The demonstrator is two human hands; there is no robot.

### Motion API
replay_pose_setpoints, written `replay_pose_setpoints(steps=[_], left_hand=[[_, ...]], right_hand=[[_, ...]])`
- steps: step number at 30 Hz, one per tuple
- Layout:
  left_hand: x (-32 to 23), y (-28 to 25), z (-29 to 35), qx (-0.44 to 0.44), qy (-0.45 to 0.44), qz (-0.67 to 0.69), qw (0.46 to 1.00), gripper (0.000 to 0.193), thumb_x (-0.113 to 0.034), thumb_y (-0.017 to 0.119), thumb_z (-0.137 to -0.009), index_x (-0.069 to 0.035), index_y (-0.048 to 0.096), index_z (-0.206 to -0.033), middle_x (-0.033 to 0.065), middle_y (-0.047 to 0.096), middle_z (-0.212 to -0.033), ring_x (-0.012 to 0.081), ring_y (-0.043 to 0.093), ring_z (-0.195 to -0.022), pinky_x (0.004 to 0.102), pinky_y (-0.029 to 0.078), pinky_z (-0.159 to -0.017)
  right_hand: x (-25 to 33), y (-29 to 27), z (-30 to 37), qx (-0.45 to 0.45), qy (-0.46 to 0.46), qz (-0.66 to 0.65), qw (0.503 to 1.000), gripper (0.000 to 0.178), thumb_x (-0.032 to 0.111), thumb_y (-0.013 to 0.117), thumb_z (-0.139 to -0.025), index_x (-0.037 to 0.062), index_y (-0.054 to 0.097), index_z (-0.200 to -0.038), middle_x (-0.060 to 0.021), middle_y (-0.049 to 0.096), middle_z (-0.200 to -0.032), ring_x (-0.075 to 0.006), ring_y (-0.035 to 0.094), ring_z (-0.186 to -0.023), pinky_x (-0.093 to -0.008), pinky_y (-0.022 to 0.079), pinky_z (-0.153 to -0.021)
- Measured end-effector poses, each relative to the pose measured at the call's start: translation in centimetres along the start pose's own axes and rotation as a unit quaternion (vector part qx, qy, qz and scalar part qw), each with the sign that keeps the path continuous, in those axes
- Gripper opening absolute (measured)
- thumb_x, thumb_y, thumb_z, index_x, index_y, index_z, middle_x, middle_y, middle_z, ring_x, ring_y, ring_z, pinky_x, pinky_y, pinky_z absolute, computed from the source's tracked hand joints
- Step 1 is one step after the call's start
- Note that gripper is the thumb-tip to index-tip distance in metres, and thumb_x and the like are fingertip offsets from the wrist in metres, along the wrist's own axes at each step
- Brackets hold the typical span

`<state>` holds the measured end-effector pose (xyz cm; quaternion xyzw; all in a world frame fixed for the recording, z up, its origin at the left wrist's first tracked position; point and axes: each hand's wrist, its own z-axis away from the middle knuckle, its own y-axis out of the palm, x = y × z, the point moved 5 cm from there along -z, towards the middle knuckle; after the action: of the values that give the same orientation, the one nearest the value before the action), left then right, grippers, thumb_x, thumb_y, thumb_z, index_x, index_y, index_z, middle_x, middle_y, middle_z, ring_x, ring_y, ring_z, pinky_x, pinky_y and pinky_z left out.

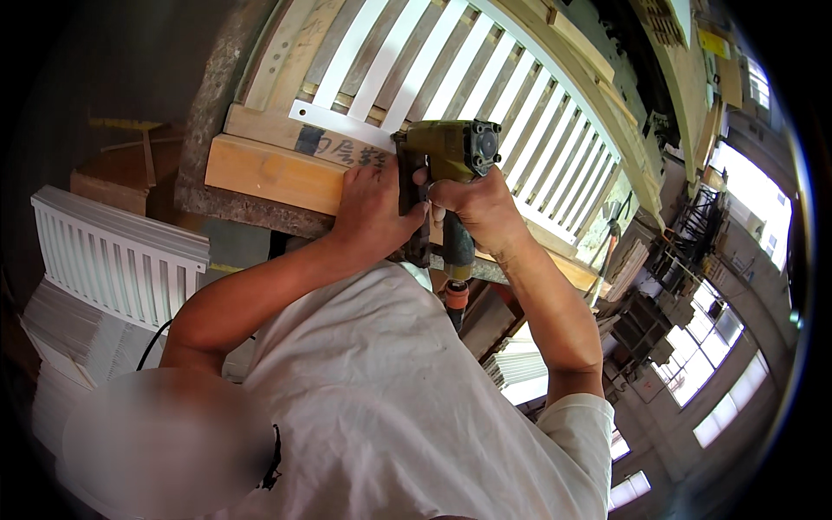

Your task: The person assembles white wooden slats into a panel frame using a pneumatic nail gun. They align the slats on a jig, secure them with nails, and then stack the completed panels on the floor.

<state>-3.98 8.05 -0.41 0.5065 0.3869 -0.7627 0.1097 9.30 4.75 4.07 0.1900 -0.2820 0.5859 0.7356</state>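
Note:
My right hand (481, 208) is wrapped round the handle of a yellow-green and black air nail gun (442, 143). An orange hose fitting hangs from the handle's lower end. The gun's nose sits at the near edge of a white slatted panel (342, 123). On the wooden edge just left of the gun lies my left hand (371, 208), its fingers stretched out and its thumb beside the gun's dark magazine. The panel rests in a wooden frame (273, 175) with handwriting and a dark patch. The contact between nose and panel is hidden.
Finished-looking white slatted panels (117, 260) are stacked at the left, below a brown box (113, 186). More white pieces (524, 368) lie low behind my right arm. Shelving (646, 325) and bright windows (702, 347) stand at the right.

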Motion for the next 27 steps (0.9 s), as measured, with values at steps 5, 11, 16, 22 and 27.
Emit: replay_pose_setpoints(steps=[5,11,16,22,27], left_hand=[[-0.1,-0.3,-0.1,-0.003,-0.003,0.005,1.000,0.050,-0.022,0.073,-0.071,0.002,0.049,-0.108,0.0168,0.059,-0.091,0.0337,0.056,-0.091,0.0451,0.037,-0.087],[0.6,0.1,0.1,0.014,-0.029,0.007,0.999,0.064,-0.026,0.077,-0.072,0.005,0.048,-0.121,0.0199,0.059,-0.097,0.0382,0.053,-0.096,0.0470,0.038,-0.089],[0.6,-0.2,0.0,0.010,-0.028,0.022,0.999,0.063,-0.025,0.076,-0.071,0.004,0.048,-0.120,0.0191,0.059,-0.096,0.0381,0.053,-0.096,0.0473,0.038,-0.088],[1.2,-1.2,0.2,-0.027,-0.027,-0.019,0.999,0.058,-0.023,0.077,-0.070,0.002,0.050,-0.115,0.0183,0.059,-0.095,0.0384,0.054,-0.094,0.0475,0.039,-0.087],[1.5,-2.8,0.1,-0.045,-0.026,0.003,0.999,0.061,-0.024,0.078,-0.070,0.002,0.049,-0.116,0.0190,0.059,-0.095,0.0390,0.054,-0.095,0.0481,0.039,-0.088]], right_hand=[[0.9,0.5,0.3,-0.002,0.012,0.020,1.000,0.022,0.001,0.061,-0.072,-0.0015,0.064,-0.093,-0.0046,0.061,-0.068,-0.0123,0.057,-0.057,-0.0264,0.047,-0.054],[1.0,0.6,0.2,-0.010,-0.016,0.035,0.999,0.014,0.002,0.062,-0.076,-0.0018,0.064,-0.089,-0.0050,0.061,-0.069,-0.0121,0.058,-0.060,-0.0281,0.047,-0.056],[0.8,0.7,-0.1,0.001,0.003,0.047,0.999,0.022,0.001,0.062,-0.072,-0.0002,0.065,-0.094,-0.0037,0.061,-0.074,-0.0120,0.057,-0.062,-0.0273,0.047,-0.057],[1.8,1.8,-0.7,0.022,0.018,0.051,0.998,0.023,0.001,0.062,-0.072,-0.0015,0.065,-0.095,-0.0044,0.060,-0.066,-0.0127,0.057,-0.057,-0.0274,0.047,-0.053],[2.5,3.0,-1.7,0.047,0.008,0.046,0.998,0.023,0.002,0.063,-0.072,-0.0019,0.065,-0.094,-0.0043,0.059,-0.064,-0.0129,0.056,-0.055,-0.0270,0.046,-0.052]])
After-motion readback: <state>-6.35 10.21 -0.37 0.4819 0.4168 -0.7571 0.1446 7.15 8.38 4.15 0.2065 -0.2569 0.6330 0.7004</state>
